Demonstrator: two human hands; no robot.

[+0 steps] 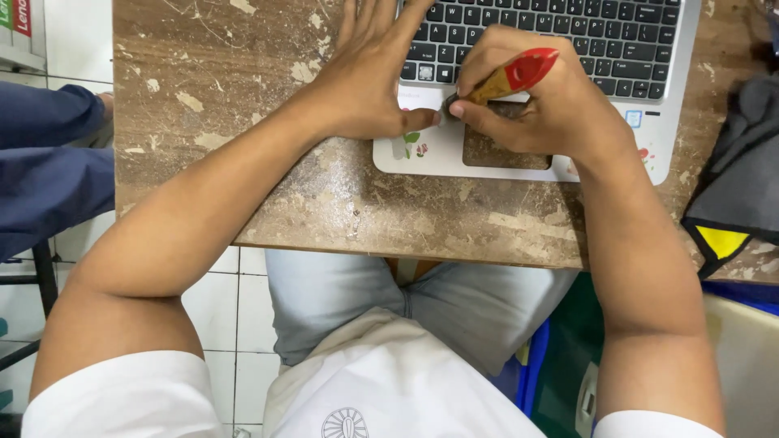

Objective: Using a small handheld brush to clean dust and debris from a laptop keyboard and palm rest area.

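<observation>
A white laptop palm rest [430, 154] with a black keyboard [568, 32] lies on a worn brown table [243, 105]. The touchpad opening [503, 154] is empty, showing the table through it. My left hand [369, 73] lies flat and open on the laptop's left side, its thumb pressing beside the opening. My right hand [544, 105] is closed around a screwdriver with a red and wooden handle [515, 75], tip pointing down at the opening's upper left corner.
A person's leg in dark blue trousers [49, 162] is at the left. A dark bag with a yellow patch [730, 211] sits at the table's right edge. My lap and white tiled floor [235, 308] lie below the table.
</observation>
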